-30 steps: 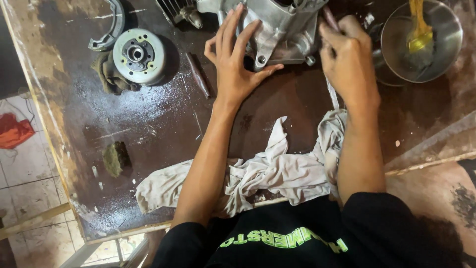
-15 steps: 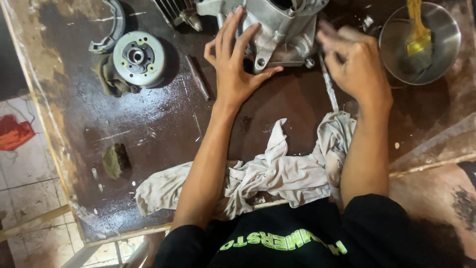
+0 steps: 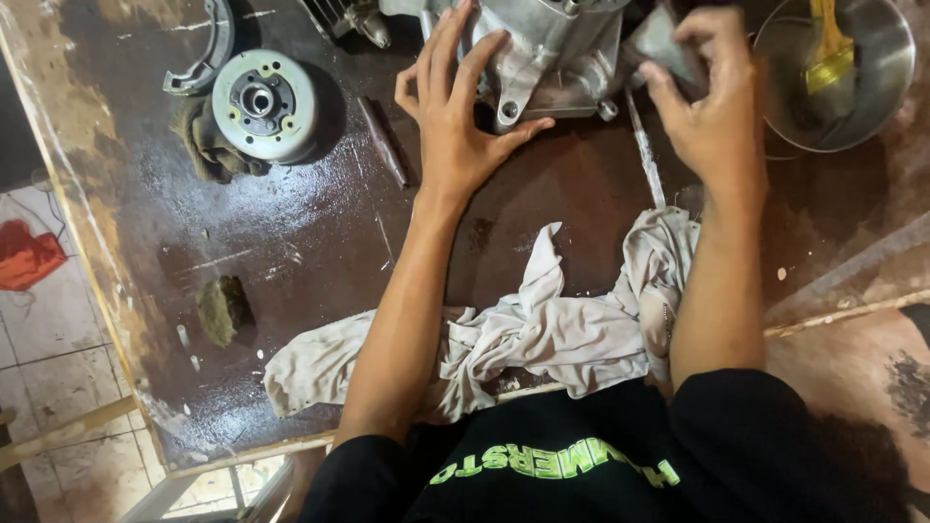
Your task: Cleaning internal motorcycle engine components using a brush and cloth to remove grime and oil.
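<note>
Dark, oil-stained wood forms the workbench [image 3: 320,242], its pale worn edge running down the side above a tiled floor. At the far edge of the bench sits a grey cast-metal engine casing [image 3: 552,48], the landmark for everything else. The person's left hand [image 3: 460,116] lies spread flat against the casing's near face, fingers splayed and open, the thumb resting by a mounting lug; it presses rather than grasps. The right hand [image 3: 712,107] is at the casing's other end, fingers curled closed around a small dark grey piece [image 3: 664,44] pinched against the metal; what that piece is cannot be told.

Beyond the right hand, further from the casing, stands a round steel bowl [image 3: 886,68] with a yellow-handled brush [image 3: 828,48] lying in it. On the casing's opposite side rests a round silver flywheel rotor [image 3: 262,102] on a dark rag, with a curved grey brake shoe [image 3: 208,53] just past it. Nearer the person than the casing, a crumpled off-white cloth [image 3: 542,329] spreads between both forearms. The black shirt carries a band of bright green lettering.
</note>
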